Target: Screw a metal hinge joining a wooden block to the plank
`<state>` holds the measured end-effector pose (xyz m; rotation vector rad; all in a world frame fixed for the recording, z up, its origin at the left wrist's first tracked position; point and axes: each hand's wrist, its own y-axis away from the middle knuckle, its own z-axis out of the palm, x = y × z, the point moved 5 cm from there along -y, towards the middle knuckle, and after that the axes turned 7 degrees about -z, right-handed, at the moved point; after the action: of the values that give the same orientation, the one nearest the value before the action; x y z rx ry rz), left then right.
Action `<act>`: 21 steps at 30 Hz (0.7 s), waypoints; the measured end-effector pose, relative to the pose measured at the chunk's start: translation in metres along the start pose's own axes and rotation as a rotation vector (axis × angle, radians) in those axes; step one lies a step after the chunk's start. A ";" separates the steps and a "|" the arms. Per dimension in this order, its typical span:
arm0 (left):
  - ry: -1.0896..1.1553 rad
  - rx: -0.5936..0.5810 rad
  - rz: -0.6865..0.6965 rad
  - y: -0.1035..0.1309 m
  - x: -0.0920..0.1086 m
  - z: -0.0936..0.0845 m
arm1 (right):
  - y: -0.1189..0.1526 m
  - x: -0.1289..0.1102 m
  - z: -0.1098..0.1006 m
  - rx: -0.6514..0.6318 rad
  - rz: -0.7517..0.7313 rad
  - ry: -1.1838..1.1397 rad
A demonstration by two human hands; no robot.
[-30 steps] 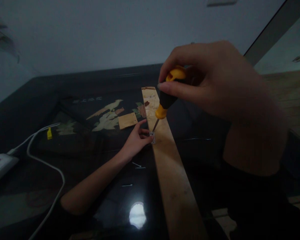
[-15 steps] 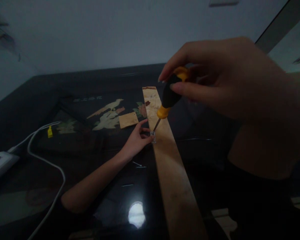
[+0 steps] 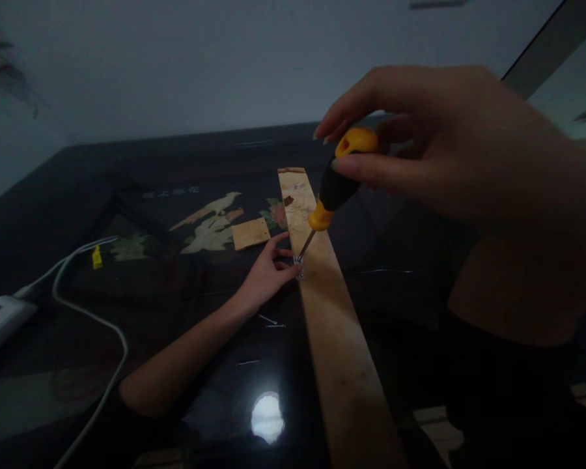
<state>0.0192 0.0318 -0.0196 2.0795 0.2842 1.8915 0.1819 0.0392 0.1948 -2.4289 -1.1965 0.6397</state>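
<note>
Right hand (image 3: 449, 150) fingers regripped higher on screwdriver (image 3: 333, 189), left hand (image 3: 266, 273) still pinching bracket (image 3: 298, 266)

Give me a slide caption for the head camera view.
Right hand drives a screwdriver into a bracket steadied by left hand on a plank.

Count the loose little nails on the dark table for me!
3: two nails close together just below the left hand, one nail nearer the camera. Dim light may hide more.

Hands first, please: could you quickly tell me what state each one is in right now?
Left hand: fingertips pinch a small metal bracket against the wooden plank.
Right hand: closed on the screwdriver handle.
</note>
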 end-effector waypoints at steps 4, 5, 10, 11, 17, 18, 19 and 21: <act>-0.002 -0.002 0.002 -0.002 -0.001 0.000 | 0.000 -0.003 0.000 0.037 0.045 0.025; -0.001 -0.002 0.005 -0.002 -0.001 0.000 | -0.001 -0.003 0.001 0.067 0.062 0.100; 0.003 -0.011 -0.001 -0.002 -0.002 0.001 | -0.004 0.001 0.009 0.150 0.228 0.406; 0.003 -0.013 0.002 -0.001 -0.002 0.001 | -0.004 0.002 0.008 0.150 0.229 0.395; -0.003 -0.010 0.020 -0.002 -0.003 -0.001 | 0.000 -0.002 0.002 -0.024 0.000 0.078; -0.005 -0.011 0.017 -0.002 -0.003 -0.001 | 0.001 -0.002 0.002 -0.036 -0.022 0.053; -0.007 -0.011 0.014 -0.002 -0.003 0.000 | 0.001 -0.002 0.002 -0.033 -0.026 0.051; -0.011 -0.010 0.008 -0.002 -0.002 0.000 | -0.001 -0.001 0.003 0.009 0.011 0.124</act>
<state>0.0194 0.0326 -0.0223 2.0867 0.2642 1.8819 0.1789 0.0388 0.1927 -2.4303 -1.1293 0.4883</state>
